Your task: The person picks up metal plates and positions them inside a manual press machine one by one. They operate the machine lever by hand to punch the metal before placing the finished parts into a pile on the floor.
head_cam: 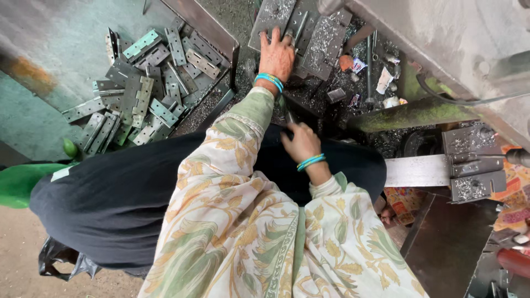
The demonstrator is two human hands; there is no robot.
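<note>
Fingers [274,37] of left hand [277,57] spread flat on metal plates [326,41] atop bench; right hand [301,142] at lap, grip unclear. Hinge pile [146,88] in tray looks done; plates w/ shavings remain.

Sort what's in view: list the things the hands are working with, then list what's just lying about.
In hand:
- left hand pressing on the grey metal plates under the machine
- right hand at the dark gap by the lap; what it grips is hidden
- pile of hinges in the tray

Lying about:
- scraps of wrapper
- metal shavings
- black bag
</note>
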